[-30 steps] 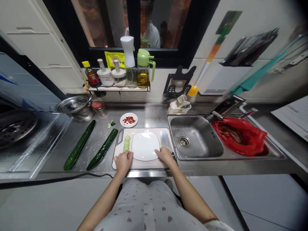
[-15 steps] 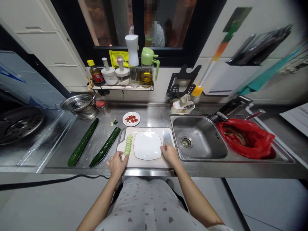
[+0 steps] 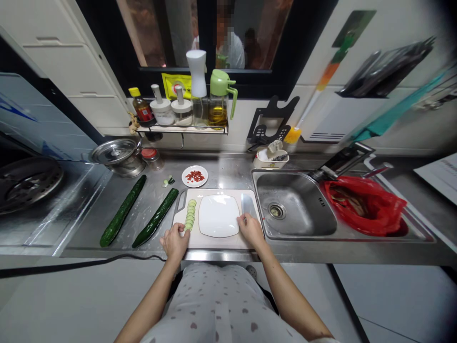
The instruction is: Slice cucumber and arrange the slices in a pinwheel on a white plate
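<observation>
A white square plate (image 3: 219, 216) lies on the light cutting board (image 3: 214, 244). My right hand (image 3: 252, 230) is at the plate's right rim, its fingers curled and closed there. A knife blade (image 3: 247, 204) lies flat on the board just beyond this hand; its handle is hidden. To the left of the plate runs an overlapping row of cucumber slices (image 3: 191, 212). At the near end of that row is my left hand (image 3: 176, 242), thumb and fingers apart around the lowest slices. Two whole cucumbers (image 3: 155, 218) lie on the steel counter left of the board.
Behind the board stands a small plate of chopped red pieces (image 3: 194, 177), with cucumber ends (image 3: 168, 181) beside it. A lidded pot (image 3: 119, 157) and a red-lidded jar (image 3: 153, 159) are at the back left. The sink (image 3: 296, 202) and a red bag (image 3: 378, 207) are right.
My left hand has shifted slightly, its fingers drawing a little closer to the lowest cucumber slices. My right hand stays at the plate's rim, and the plate has not visibly moved.
</observation>
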